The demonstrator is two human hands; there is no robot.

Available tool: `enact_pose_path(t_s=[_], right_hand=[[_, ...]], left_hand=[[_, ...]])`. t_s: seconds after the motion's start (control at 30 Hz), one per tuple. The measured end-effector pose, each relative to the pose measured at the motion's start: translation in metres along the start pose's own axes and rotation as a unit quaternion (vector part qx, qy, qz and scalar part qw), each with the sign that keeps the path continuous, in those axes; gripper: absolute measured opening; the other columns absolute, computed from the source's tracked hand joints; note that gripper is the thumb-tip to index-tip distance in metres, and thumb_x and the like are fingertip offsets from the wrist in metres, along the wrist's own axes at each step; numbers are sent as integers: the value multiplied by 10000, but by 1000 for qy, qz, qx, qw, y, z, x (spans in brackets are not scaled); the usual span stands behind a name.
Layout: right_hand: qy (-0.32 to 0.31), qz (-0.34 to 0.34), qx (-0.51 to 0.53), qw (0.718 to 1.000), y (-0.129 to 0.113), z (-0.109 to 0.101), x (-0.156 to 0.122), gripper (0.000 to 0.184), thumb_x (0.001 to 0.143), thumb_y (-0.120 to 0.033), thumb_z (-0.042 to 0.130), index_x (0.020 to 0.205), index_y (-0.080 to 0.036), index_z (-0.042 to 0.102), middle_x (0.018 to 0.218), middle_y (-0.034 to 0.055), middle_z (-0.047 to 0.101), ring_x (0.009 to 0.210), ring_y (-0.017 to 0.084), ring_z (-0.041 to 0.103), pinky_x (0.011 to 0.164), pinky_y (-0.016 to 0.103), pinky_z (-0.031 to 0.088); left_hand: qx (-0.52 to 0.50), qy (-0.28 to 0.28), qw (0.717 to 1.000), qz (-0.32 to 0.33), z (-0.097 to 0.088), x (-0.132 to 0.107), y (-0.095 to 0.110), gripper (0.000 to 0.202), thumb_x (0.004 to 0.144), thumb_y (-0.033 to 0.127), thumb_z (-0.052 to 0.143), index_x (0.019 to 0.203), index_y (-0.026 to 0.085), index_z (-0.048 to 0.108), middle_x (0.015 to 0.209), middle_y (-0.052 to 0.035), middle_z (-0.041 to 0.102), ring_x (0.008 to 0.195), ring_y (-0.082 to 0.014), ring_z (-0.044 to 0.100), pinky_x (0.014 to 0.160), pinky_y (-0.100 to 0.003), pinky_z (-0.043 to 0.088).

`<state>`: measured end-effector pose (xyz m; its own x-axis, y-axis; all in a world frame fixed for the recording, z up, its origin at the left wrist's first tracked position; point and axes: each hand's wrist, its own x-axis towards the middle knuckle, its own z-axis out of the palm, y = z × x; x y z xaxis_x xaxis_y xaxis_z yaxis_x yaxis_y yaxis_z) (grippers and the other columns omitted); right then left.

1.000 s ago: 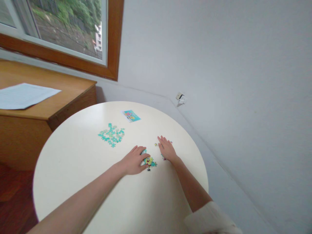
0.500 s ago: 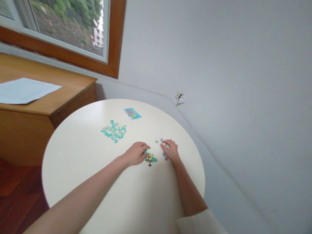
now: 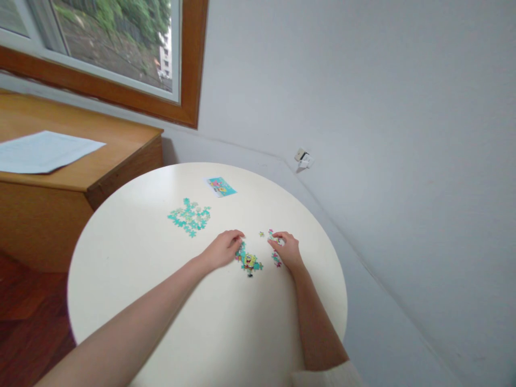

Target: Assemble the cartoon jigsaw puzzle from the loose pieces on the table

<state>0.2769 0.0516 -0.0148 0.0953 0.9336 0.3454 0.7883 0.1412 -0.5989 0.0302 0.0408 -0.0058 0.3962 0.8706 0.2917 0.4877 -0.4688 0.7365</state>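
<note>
A partly joined jigsaw puzzle (image 3: 250,262) with a yellow cartoon figure lies on the table in front of me. My left hand (image 3: 224,249) is at its upper left edge, thumb and fingertips drawn together; whatever they hold is too small to make out. On the right, my right hand (image 3: 287,249) hovers over a small group of pink and teal puzzle pieces (image 3: 276,259), thumb and forefinger curved with a gap between them. It partly covers those pieces. A single yellowish puzzle piece (image 3: 262,234) lies between the hands.
A heap of loose teal puzzle pieces (image 3: 189,217) lies at the left on the round white table (image 3: 133,269). Behind it is a picture card (image 3: 221,186). A wooden cabinet (image 3: 121,156) bearing a paper sheet (image 3: 48,151) stands left; a wall socket (image 3: 302,157) is beyond the table.
My left hand has shifted up and left off the joined puzzle, uncovering more of it. My right hand stays over the pieces on the right. The view has shifted slightly.
</note>
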Motion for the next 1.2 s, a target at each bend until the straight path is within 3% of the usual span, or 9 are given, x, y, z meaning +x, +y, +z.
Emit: enact_pose_path(t_s=[0.37,0.53,0.67,1.0,1.2], right_hand=[[18,4,138,990,1,-2,-1,187,641,-350,644,725,-184,647,745,51,687,756,210,631,792,374,477],[57,-20,157,986,-8,-4,-3,271,700,-356,581,882,-175,666,784,46,673,725,178,612,763,351,491],[59,-24,160,985,-23,-3,-7,213,723,-361,577,802,-193,681,840,61,695,746,183,617,796,365,490],[-24,69,357,931,-55,19,-17,335,554,-462,758,635,-188,583,635,16,633,598,164,637,632,318,518],[-65,32,366,928,-60,15,-17,344,639,-375,701,931,-202,647,630,-30,594,572,124,594,604,279,487]], left_hand=[[-49,2,999,-16,2,0,-3,254,856,225,425,984,157,634,873,-56,685,800,-172,616,731,-273,473],[-57,5,998,-21,0,-1,0,252,844,225,433,983,156,632,879,-59,685,796,-172,620,732,-274,476],[-60,8,998,-20,1,-1,-1,243,843,217,441,980,157,632,885,-55,689,814,-172,623,745,-277,483],[-43,12,999,-10,3,-1,-2,185,819,174,514,935,159,658,890,-52,683,798,-160,623,740,-261,488],[-22,5,1000,-9,-1,-1,3,173,804,152,533,882,164,687,880,-52,683,829,-168,617,771,-267,483]])
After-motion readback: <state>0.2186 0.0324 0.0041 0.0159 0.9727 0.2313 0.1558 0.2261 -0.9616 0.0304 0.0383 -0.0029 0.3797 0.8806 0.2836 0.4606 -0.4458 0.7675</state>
